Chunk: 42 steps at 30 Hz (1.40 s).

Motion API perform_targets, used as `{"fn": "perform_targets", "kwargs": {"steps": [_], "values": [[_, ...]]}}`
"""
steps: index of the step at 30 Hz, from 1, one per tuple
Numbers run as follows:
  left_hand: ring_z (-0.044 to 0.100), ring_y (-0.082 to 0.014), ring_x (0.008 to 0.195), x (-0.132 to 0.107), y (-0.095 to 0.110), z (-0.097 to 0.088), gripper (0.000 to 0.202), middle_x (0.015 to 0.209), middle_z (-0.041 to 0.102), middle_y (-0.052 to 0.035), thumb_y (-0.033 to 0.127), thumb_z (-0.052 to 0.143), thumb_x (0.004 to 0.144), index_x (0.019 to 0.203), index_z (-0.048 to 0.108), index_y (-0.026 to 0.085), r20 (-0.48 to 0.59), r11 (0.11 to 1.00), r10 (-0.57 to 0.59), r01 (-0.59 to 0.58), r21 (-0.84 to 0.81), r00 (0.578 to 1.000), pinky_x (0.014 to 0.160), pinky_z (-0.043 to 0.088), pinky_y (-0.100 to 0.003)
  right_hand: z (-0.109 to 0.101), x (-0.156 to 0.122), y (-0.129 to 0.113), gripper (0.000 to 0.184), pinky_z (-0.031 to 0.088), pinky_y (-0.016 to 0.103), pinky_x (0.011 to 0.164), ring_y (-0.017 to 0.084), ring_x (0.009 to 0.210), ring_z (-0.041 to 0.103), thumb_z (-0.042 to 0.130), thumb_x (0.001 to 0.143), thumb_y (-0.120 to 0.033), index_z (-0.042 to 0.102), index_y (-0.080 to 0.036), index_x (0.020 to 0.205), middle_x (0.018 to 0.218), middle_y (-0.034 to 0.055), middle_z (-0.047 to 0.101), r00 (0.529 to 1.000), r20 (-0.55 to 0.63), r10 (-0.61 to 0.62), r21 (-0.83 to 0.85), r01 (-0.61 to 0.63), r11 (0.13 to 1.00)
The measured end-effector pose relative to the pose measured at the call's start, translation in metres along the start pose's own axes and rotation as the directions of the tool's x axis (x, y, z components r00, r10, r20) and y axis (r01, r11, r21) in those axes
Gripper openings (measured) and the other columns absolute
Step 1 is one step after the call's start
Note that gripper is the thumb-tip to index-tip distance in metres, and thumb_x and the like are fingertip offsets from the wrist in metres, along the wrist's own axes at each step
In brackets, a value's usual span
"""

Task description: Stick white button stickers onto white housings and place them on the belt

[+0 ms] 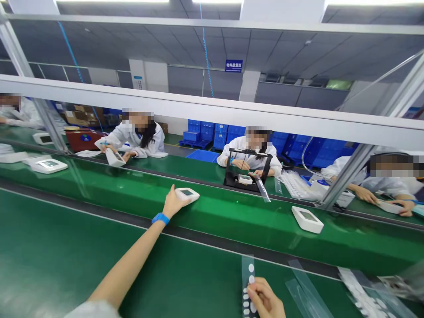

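My left hand [172,203], with a blue wristband, reaches across the green conveyor belt [218,221]. It grips the near left side of a white device with a small grey screen [187,194]; some fingers are hidden by the device. Low in the view, my right hand [266,300] pinches a clear strip of white round stickers [251,269] between thumb and finger. The strip lies over the green work surface [185,274]. Farther right on the belt sits another white device [307,219], apart from both hands.
Several clear strips [306,287] and a sheet of white stickers [361,296] lie at the lower right. More white devices [49,165] are on the belt at left. Co-workers in white coats [155,141] sit opposite, one behind a black frame stand [247,170]. A metal post [347,176] rises at right.
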<state>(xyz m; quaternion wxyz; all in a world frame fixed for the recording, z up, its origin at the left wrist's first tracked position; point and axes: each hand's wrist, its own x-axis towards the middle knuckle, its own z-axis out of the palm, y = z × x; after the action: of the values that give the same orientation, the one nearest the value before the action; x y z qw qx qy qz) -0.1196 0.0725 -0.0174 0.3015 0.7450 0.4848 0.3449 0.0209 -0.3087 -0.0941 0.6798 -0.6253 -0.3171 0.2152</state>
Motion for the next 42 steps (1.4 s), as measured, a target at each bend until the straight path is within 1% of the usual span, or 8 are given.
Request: {"fn": "perform_targets", "kwargs": {"steps": [4, 7, 9, 14, 26, 31, 37, 42], "values": [[0.055, -0.0285, 0.119, -0.097, -0.003, -0.029, 0.117, 0.135, 0.055, -0.0110, 0.039, 0.087, 0.053, 0.149, 0.023, 0.020, 0.407, 0.958, 0.281, -0.231, -0.168, 0.869, 0.101, 0.042, -0.034, -0.020, 0.011, -0.009, 0.031, 0.052, 0.029, 0.072, 0.024, 0.082, 0.062, 0.076, 0.068, -0.049, 0.072, -0.019, 0.072, 0.089, 0.0089, 0.061, 0.998, 0.026, 0.060, -0.024, -0.059, 0.998], [0.049, -0.0308, 0.125, -0.161, -0.009, -0.041, 0.128, 0.139, 0.051, -0.0106, 0.040, 0.091, 0.048, 0.151, 0.016, 0.026, 0.756, 0.861, 0.508, -0.218, -0.460, 0.412, 0.109, 0.032, -0.042, -0.021, 0.010, -0.016, 0.032, 0.051, 0.029, 0.070, 0.022, 0.079, 0.059, 0.074, 0.070, -0.050, 0.071, -0.018, 0.072, 0.087, 0.0077, 0.059, 0.997, 0.042, 0.066, -0.026, -0.065, 0.998], [0.043, -0.0334, 0.130, -0.180, -0.010, -0.042, 0.125, 0.142, 0.048, -0.0085, 0.040, 0.093, 0.043, 0.148, 0.026, 0.031, 0.811, 0.856, 0.514, -0.224, -0.465, 0.279, 0.112, 0.028, -0.045, -0.017, 0.009, -0.019, 0.033, 0.050, 0.029, 0.068, 0.021, 0.076, 0.058, 0.073, 0.071, -0.050, 0.070, -0.017, 0.072, 0.084, 0.0070, 0.058, 0.997, 0.058, 0.056, -0.034, -0.054, 0.998], [0.038, -0.0324, 0.134, -0.174, -0.010, -0.034, 0.086, 0.140, 0.050, -0.0078, 0.047, 0.082, 0.064, 0.140, 0.043, 0.033, 0.723, 0.905, 0.424, -0.272, -0.326, 0.545, 0.113, 0.024, -0.050, -0.014, 0.003, -0.019, 0.036, 0.047, 0.028, 0.064, 0.019, 0.075, 0.057, 0.073, 0.071, -0.052, 0.069, -0.016, 0.073, 0.086, 0.0070, 0.058, 0.997, 0.063, 0.037, -0.055, -0.033, 0.998], [-0.006, -0.0414, 0.143, -0.267, -0.009, -0.017, 0.145, 0.157, -0.020, -0.0144, 0.054, 0.087, 0.052, 0.149, -0.019, 0.029, 0.656, 0.884, 0.452, -0.399, -0.242, 0.604, 0.114, 0.015, -0.059, -0.011, -0.006, -0.019, 0.036, 0.050, 0.029, 0.064, 0.019, 0.075, 0.059, 0.072, 0.073, -0.052, 0.070, -0.016, 0.075, 0.085, 0.0073, 0.059, 0.997, 0.076, 0.006, -0.093, 0.001, 0.996], [-0.003, -0.0377, 0.144, -0.238, 0.000, -0.003, 0.138, 0.158, -0.015, -0.0155, 0.049, 0.086, 0.056, 0.151, -0.013, 0.026, 0.630, 0.864, 0.499, -0.400, -0.306, 0.595, 0.116, 0.012, -0.055, -0.015, -0.005, -0.020, 0.036, 0.050, 0.030, 0.066, 0.019, 0.075, 0.059, 0.073, 0.072, -0.052, 0.070, -0.015, 0.074, 0.085, 0.0075, 0.058, 0.996, 0.091, 0.011, -0.104, -0.001, 0.995], [0.006, -0.0341, 0.145, -0.237, 0.009, -0.002, 0.105, 0.158, 0.014, -0.0145, 0.044, 0.078, 0.071, 0.151, 0.014, 0.024, 0.479, 0.862, 0.507, -0.422, -0.281, 0.717, 0.117, 0.014, -0.052, -0.010, -0.010, -0.038, 0.033, 0.050, 0.030, 0.068, 0.019, 0.076, 0.058, 0.072, 0.074, -0.049, 0.069, -0.016, 0.075, 0.086, 0.0071, 0.057, 0.993, 0.117, 0.015, -0.100, -0.003, 0.995], [0.060, -0.0253, 0.103, -0.282, 0.017, -0.021, 0.032, 0.111, 0.062, -0.0120, 0.045, 0.052, 0.092, 0.109, 0.061, 0.020, 0.585, 0.856, 0.462, -0.164, -0.490, 0.666, 0.091, 0.049, -0.035, 0.021, -0.040, -0.057, 0.023, 0.050, 0.026, 0.065, 0.018, 0.077, 0.059, 0.069, 0.080, -0.040, 0.070, -0.017, 0.076, 0.086, 0.0064, 0.057, 0.960, 0.280, 0.029, -0.074, -0.009, 0.997]]}}
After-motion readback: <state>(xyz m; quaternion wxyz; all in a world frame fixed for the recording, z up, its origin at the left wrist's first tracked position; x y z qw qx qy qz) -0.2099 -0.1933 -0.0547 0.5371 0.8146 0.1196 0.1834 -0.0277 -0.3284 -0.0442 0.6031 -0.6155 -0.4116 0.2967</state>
